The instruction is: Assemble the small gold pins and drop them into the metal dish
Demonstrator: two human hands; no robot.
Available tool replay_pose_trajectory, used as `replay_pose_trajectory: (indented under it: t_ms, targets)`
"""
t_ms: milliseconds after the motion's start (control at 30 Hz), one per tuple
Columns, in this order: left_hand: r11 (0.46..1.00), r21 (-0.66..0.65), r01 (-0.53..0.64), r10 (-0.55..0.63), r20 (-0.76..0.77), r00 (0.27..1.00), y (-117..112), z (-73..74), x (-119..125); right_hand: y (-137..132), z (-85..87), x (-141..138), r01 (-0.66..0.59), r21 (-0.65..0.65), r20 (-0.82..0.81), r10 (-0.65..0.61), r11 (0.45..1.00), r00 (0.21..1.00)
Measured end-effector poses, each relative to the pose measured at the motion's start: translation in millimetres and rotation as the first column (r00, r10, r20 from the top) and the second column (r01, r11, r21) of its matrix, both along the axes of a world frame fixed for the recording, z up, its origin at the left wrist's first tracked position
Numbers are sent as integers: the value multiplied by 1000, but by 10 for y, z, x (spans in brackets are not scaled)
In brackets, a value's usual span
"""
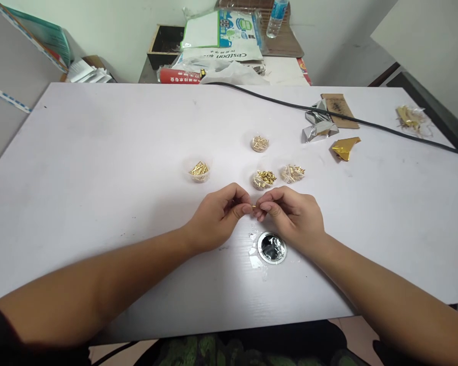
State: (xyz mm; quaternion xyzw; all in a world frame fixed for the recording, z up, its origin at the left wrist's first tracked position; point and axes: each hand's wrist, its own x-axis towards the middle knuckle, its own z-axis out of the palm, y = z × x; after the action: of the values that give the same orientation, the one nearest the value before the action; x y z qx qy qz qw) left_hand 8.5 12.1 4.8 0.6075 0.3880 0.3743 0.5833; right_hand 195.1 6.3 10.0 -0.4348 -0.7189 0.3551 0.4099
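My left hand (226,213) and my right hand (292,211) meet over the middle of the white table, both closed in a pinch. Between their fingertips shows a small brass pin (254,206); its ends are hidden by the fingers. Just beyond the hands stands a clear cup of short brass pieces (265,179). To its right is another cup of brass pieces (292,174), and farther back a third cup (260,143). A cup with longer brass pins (200,172) stands beyond my left hand.
A round metal-rimmed hole cover (272,248) with clear tape lies below my right hand. A black cable (275,99) crosses the back. Silver foil packaging (319,130), gold foil (344,148), cardboard (340,110) and a plastic bag (412,119) lie at the right.
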Motion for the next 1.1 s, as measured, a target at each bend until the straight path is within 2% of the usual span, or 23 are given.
replay_pose_trajectory:
  t_ms: [200,533,833,1100]
  targets:
    - [1000,7,2,-2,25,1000,-15,-21,-4,-26,-8,-10,6,25,26,-6,1000,1000]
    - [997,80,13,-9,-57,998,-25,-34,-14,-35,-5,-7,27,151,100,-42,988,994]
    - [992,125,11,-2,-70,998,-20,-24,-8,-26,-3,6,-7,187,142,-20,982,990]
    - [987,158,-5,23,-113,993,-22,-8,2,-45,-16,-3,13,202,197,-53,979,979]
